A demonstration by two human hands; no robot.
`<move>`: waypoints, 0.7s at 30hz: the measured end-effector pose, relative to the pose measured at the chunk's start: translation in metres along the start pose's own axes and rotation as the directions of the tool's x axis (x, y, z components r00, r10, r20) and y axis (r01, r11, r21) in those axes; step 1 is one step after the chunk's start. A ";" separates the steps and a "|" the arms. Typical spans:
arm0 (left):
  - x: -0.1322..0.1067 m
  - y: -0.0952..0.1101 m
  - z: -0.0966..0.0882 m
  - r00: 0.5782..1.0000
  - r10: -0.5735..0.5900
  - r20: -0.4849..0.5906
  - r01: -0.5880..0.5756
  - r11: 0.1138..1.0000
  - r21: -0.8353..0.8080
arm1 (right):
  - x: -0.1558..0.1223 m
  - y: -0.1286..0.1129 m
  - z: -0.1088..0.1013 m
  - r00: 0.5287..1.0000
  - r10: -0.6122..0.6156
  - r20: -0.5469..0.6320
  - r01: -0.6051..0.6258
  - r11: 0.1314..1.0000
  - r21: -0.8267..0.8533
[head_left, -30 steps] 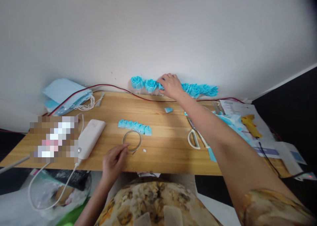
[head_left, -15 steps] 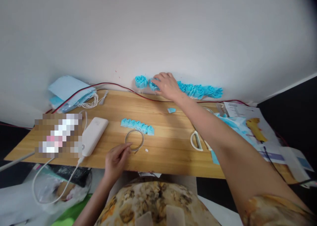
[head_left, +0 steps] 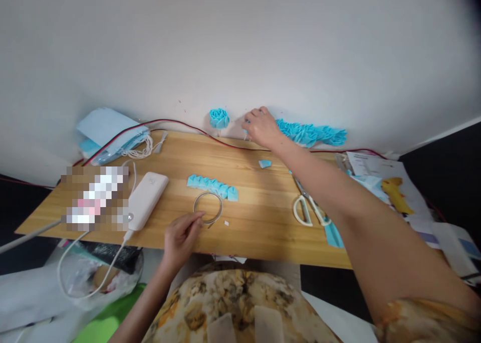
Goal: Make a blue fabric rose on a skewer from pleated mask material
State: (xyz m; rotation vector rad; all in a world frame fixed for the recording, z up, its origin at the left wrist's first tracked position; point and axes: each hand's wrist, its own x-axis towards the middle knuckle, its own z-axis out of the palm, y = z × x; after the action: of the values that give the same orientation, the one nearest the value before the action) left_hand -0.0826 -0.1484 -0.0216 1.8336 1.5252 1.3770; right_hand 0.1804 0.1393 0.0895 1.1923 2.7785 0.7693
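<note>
Against the wall at the back of the table, my right hand [head_left: 261, 127] has its fingers closed round a blue paper flower. The hand hides most of that flower. Left of it stands another blue flower [head_left: 219, 118], and a row of more blue flowers [head_left: 311, 133] lies to its right. Near the front edge, my left hand [head_left: 184, 232] pinches the lower left rim of a thin grey ring [head_left: 221, 210], which looks like coiled wire. Just behind the ring lies a strip of folded blue petals [head_left: 212, 186].
White-handled scissors [head_left: 302, 211] and a blue scrap [head_left: 265, 163] lie on the wooden table [head_left: 259, 237]. A white power bank [head_left: 148, 202] with cable is at left. Blue sheets [head_left: 108, 127] sit back left; a red-black cord [head_left: 180, 122] runs along the wall.
My right hand has moved a little right along the wall with the flower, widening the gap to the left flower. My left hand stays at the ring. The view has shifted slightly.
</note>
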 end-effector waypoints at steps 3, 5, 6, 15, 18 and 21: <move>0.000 -0.001 0.000 1.000 0.014 -0.007 -0.014 1.000 0.005 | -0.002 0.001 0.001 1.000 0.013 0.008 -0.013 0.998 0.068; -0.001 -0.002 0.001 1.000 0.018 -0.010 -0.018 1.000 0.011 | -0.004 0.002 -0.003 1.000 -0.008 -0.014 0.010 0.993 0.119; -0.001 -0.002 0.001 1.000 0.016 -0.009 -0.016 1.000 0.013 | -0.008 0.003 -0.007 0.999 -0.016 -0.039 0.022 0.988 0.151; -0.001 0.000 0.000 0.999 -0.031 0.025 0.032 0.999 -0.008 | -0.127 -0.022 -0.044 0.912 0.278 -0.303 -0.111 0.876 0.469; 0.002 0.004 -0.005 0.998 0.005 0.055 -0.006 1.000 0.012 | -0.183 -0.054 -0.040 0.883 0.384 -0.271 -0.177 0.806 0.565; 0.008 0.007 -0.011 0.997 0.058 0.046 -0.061 0.996 0.060 | -0.232 -0.092 -0.031 0.876 0.439 -0.201 -0.218 0.731 0.646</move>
State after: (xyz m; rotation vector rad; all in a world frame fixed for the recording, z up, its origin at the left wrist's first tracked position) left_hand -0.0888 -0.1465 -0.0072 1.9479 1.5177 1.3202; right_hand 0.2759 -0.0869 0.0366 1.8659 3.2786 0.0353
